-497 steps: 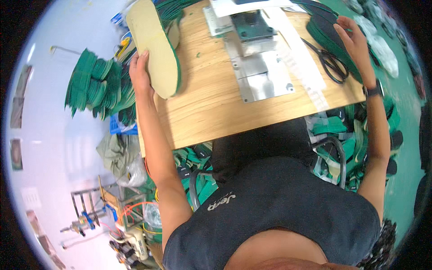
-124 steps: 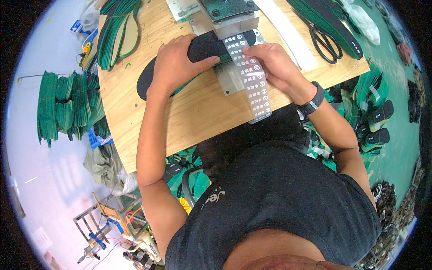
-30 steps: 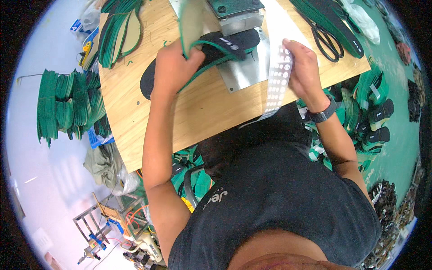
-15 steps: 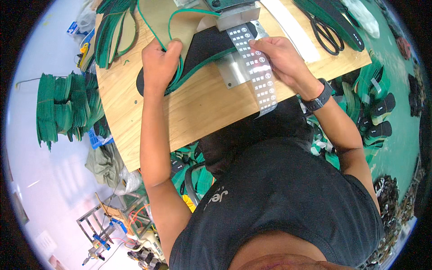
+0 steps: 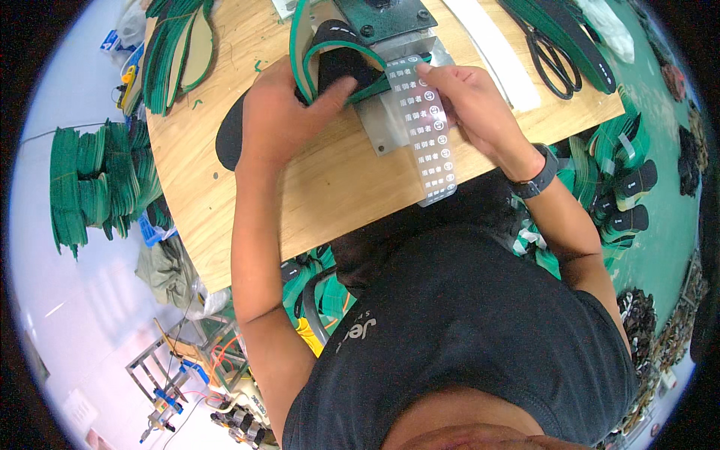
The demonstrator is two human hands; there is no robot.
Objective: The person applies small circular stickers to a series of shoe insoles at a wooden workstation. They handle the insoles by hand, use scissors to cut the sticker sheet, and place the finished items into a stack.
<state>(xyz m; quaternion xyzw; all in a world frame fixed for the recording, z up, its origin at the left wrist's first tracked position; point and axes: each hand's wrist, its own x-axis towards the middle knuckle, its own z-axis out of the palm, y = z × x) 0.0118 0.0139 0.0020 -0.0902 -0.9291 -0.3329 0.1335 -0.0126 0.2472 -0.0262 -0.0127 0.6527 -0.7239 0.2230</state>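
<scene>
A few green-edged black insoles (image 5: 346, 66) are bent upward in my left hand (image 5: 279, 116), whose fingers go behind them while the thumb stretches across the front. A black rounded end (image 5: 230, 131) sticks out on the other side of that hand. My right hand (image 5: 476, 101) pinches the edge of a clear strip of white-printed labels (image 5: 426, 127) between thumb and forefinger. The strip hangs over the table's near edge, its upper end beside the insoles. Just beyond is a press with a dark metal head (image 5: 386, 19) above a steel plate (image 5: 375, 124).
More green insoles (image 5: 174, 56) lie at the table's far left. Black scissors (image 5: 551, 64) and a white strip (image 5: 487, 52) are on the right of the wooden table (image 5: 225, 217). Insole stacks (image 5: 101, 176) stand off the left side; others (image 5: 630, 184) are at lower right.
My left hand has turned and the insoles have curled up and shifted away from the press. The label strip's upper end has come out from under the press head; my right hand still pinches it.
</scene>
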